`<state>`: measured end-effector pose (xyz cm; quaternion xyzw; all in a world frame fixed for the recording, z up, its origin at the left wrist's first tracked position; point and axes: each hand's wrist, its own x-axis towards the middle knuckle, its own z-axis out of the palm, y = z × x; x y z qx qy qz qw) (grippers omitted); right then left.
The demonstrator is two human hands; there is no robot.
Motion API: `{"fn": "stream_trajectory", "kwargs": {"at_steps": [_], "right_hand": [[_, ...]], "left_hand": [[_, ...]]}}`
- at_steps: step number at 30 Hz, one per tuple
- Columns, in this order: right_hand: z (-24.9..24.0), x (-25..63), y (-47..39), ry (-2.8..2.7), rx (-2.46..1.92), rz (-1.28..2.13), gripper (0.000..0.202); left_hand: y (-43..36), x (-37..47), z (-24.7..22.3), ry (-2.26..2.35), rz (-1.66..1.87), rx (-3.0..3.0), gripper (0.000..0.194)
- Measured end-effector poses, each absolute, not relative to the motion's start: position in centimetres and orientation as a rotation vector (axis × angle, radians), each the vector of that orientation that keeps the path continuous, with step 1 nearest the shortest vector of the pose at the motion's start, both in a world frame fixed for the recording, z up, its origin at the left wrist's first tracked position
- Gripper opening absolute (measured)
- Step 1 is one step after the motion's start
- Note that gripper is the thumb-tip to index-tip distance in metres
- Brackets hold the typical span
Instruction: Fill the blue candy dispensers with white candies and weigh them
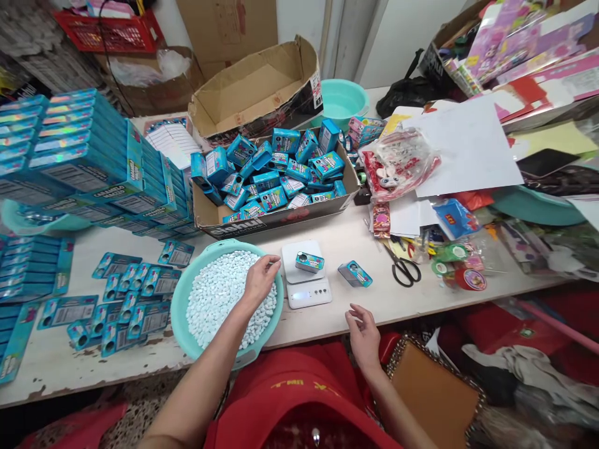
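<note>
My left hand [262, 279] is over the right side of a turquoise basin [178, 305] filled with small pale-blue candies [218, 293]. Its thumb and fingers are drawn together at the tips; whatever they hold is too small to make out. Just right of it, a white digital scale [309, 294] carries one small blue tin [309, 262], its display lit. A second blue tin [355, 274] rests on the table to the right of the scale. At the table's front edge, my right hand [364, 337] is open, fingers loosely apart, holding nothing.
Behind the scale stands a cardboard box [281, 223] of blue tins. Stacked blue display boxes [88, 149] and loose tins [140, 293] occupy the left. Black scissors [405, 268], tape rolls [470, 279] and a plastic bag [397, 162] lie to the right.
</note>
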<state>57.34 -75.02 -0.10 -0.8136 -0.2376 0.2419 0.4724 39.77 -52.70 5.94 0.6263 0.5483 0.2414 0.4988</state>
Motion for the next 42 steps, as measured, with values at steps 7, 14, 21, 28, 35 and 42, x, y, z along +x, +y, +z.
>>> {"fn": "stream_trajectory", "kwargs": {"at_steps": [7,14,21,28,35,42], "right_hand": [[-0.9,57.8,-74.9,-0.487,-1.975,0.593,0.037],[-1.0,57.8,-74.9,-0.465,-1.970,0.622,0.037],[-1.2,58.1,-74.8,-0.468,-1.967,0.610,0.037],[-1.2,58.8,-74.5,-0.441,-1.972,0.618,0.037],[-1.1,59.3,-74.4,-0.404,-1.994,0.609,0.038],[-1.9,59.1,-74.1,-0.416,-2.006,0.649,0.038]], "left_hand": [[-52.6,41.2,5.4,1.278,0.624,1.633,0.023],[-52.7,42.9,4.5,1.181,0.617,1.740,0.027],[-53.5,44.0,4.1,1.113,0.639,1.680,0.027],[-54.1,43.2,4.3,1.095,0.601,2.014,0.026],[-50.4,36.8,5.1,1.728,0.077,2.124,0.021],[-50.0,32.9,4.9,1.545,-0.349,2.060,0.010]]}}
